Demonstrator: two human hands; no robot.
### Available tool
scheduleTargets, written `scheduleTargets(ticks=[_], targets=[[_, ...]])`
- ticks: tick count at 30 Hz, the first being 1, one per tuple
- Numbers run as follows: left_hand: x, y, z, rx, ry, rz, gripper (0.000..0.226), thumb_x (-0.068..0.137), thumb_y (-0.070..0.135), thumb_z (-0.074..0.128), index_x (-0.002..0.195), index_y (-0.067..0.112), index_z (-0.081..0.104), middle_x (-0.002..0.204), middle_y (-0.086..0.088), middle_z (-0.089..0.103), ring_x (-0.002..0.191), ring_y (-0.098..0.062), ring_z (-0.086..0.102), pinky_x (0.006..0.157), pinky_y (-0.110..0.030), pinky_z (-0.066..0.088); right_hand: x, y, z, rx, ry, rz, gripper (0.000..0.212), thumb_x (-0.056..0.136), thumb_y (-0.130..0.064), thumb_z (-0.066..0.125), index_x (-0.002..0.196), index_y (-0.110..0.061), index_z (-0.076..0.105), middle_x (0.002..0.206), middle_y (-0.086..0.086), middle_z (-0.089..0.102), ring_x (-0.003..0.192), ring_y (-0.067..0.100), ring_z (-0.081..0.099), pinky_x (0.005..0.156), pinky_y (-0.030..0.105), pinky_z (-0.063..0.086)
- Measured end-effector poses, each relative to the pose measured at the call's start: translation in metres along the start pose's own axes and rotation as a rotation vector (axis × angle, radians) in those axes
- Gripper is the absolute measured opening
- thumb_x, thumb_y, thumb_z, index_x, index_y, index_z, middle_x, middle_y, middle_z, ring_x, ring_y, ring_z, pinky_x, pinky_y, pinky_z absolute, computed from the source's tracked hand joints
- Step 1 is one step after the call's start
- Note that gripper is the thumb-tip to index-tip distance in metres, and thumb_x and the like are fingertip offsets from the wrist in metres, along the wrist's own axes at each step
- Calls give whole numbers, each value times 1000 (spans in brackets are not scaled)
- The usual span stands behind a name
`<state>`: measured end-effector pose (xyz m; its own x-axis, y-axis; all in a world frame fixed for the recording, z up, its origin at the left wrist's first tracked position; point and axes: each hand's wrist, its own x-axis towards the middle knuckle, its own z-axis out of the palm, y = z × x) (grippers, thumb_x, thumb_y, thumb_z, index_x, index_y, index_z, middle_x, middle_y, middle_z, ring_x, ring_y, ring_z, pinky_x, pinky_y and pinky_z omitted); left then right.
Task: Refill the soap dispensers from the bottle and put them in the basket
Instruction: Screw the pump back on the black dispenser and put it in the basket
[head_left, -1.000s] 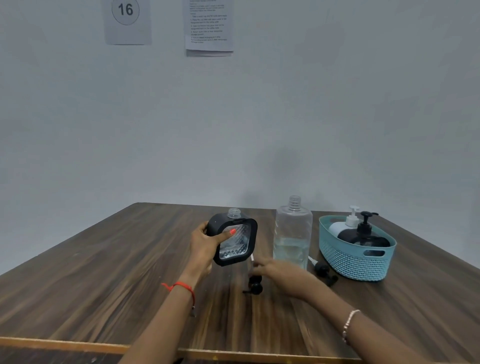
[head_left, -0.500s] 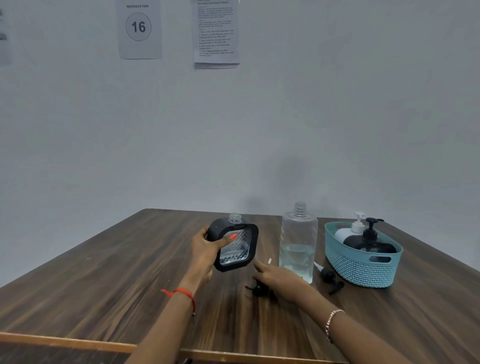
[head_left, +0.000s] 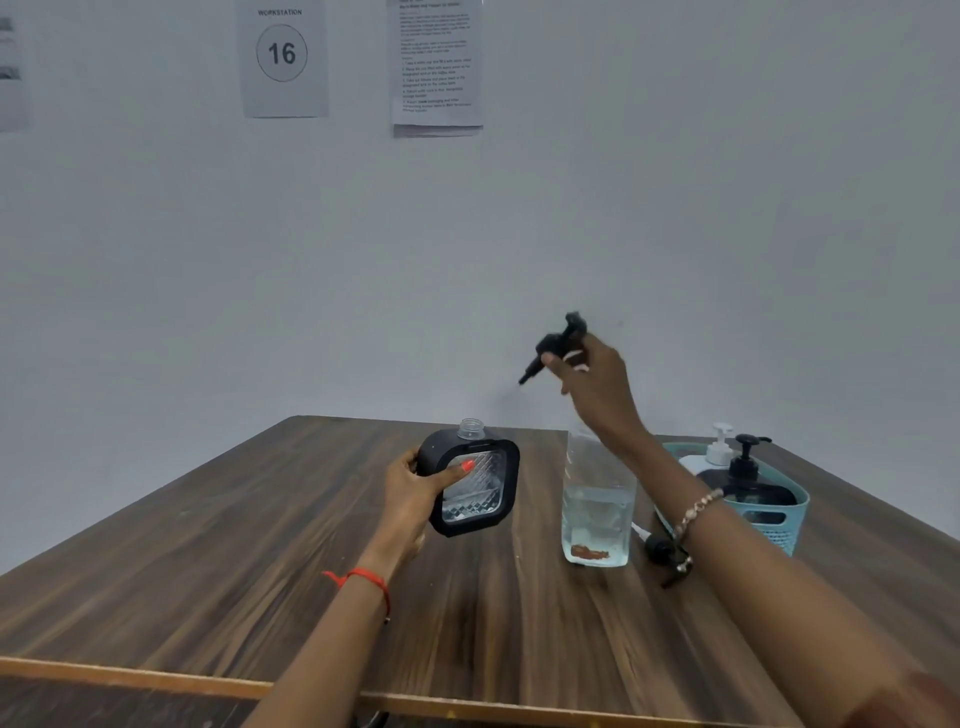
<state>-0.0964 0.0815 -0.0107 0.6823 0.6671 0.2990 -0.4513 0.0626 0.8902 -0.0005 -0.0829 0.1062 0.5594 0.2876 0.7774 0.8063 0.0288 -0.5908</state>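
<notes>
Aloft, right hand (head_left: 597, 395) holds pump (head_left: 558, 343); left hand (head_left: 415, 493), dispenser (head_left: 475, 486).

Single head-worn wide-angle view. Faces forward and slightly down across table (head_left: 208, 571) toward far wall (head_left: 675, 234). Set just behind the near table edge, seen along frame bottom. Close to left hand (head_left: 415, 493) and right hand (head_left: 597, 387), both mid-frame, forearms entering from below. Takes in wall sheets (head_left: 282, 57) at top.

dispenser (head_left: 470, 488): black, clear diamond-embossed face | pump (head_left: 558, 343): black | basket (head_left: 789, 530): teal, perforated weave | table (head_left: 208, 571): dark woodgrain
</notes>
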Motion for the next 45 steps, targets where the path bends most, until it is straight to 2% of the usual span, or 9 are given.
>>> scheduleTargets(ticks=[3, 8, 16, 19, 25, 30, 39, 43, 45], targets=[[-1, 2, 6, -8, -29, 12, 36, 62, -2, 80, 91, 10, 63, 82, -2, 71, 66, -12, 70, 52, -22, 54, 13, -25, -5, 50, -17, -29, 13, 87, -10, 62, 99, -8, 65, 76, -2, 62, 51, -3, 52, 52, 5, 41], [-3, 7, 14, -11, -63, 10, 32, 62, 0, 79, 87, 12, 63, 82, -1, 71, 66, -12, 71, 51, -22, 54, 20, -37, -12, 7, -132, 12, 17, 86, -12, 62, 101, -5, 66, 61, -9, 56, 52, 12, 49, 51, 4, 41], [-7, 12, 21, 31, -133, -9, 41, 62, 3, 80, 99, 5, 62, 92, -8, 71, 72, -17, 72, 55, -27, 56, 3, -26, -5, -92, -277, 41, 19, 84, -14, 65, 102, -9, 65, 74, -2, 61, 55, -1, 52, 54, 11, 41], [-9, 14, 25, 48, -156, -11, 41, 61, 4, 81, 98, 6, 62, 92, -8, 71, 74, -18, 72, 56, -27, 56, -7, -17, 1, -118, -372, 81, 21, 84, -20, 65, 105, -17, 64, 97, 4, 64, 75, 15, 55, 67, 25, 42], [-14, 13, 25, 33, -186, -40, 35, 63, 1, 79, 92, 10, 62, 89, -6, 71, 72, -18, 72, 54, -26, 56, -14, -12, -3, -33, -331, 102, 11, 78, -21, 71, 89, -21, 69, 85, 1, 64, 72, 15, 52, 66, 23, 40], [-17, 17, 32, 11, -218, -30, 36, 66, -1, 77, 99, 5, 62, 87, -4, 71, 71, -16, 71, 54, -26, 55, -23, -4, 1, -166, -388, 121, 23, 73, -25, 76, 92, -15, 71, 84, 4, 67, 75, 13, 57, 63, 19, 40], [-17, 18, 36, -12, -226, -25, 36, 68, -3, 74, 102, 2, 61, 87, -6, 70, 68, -15, 71, 53, -25, 55, -35, 15, 5, -135, -198, 173, 42, 64, -46, 80, 60, -12, 54, 62, -1, 56, 56, 7, 52, 57, 22, 41], [-15, 18, 36, -14, -228, -36, 36, 67, -2, 75, 101, 3, 62, 85, -5, 71, 68, -16, 71, 53, -26, 56, -32, 20, 0, 156, -358, 314, 27, 77, -23, 73, 102, -18, 63, 109, 9, 65, 100, 19, 61, 89, 36, 49], [-14, 18, 37, -13, -220, -36, 37, 67, -1, 75, 101, 3, 62, 86, -4, 71, 68, -15, 71, 53, -26, 56, -31, 22, -1, 247, -385, 281, 33, 78, -6, 70, 108, -18, 64, 109, 6, 68, 100, 17, 64, 86, 28, 52]])
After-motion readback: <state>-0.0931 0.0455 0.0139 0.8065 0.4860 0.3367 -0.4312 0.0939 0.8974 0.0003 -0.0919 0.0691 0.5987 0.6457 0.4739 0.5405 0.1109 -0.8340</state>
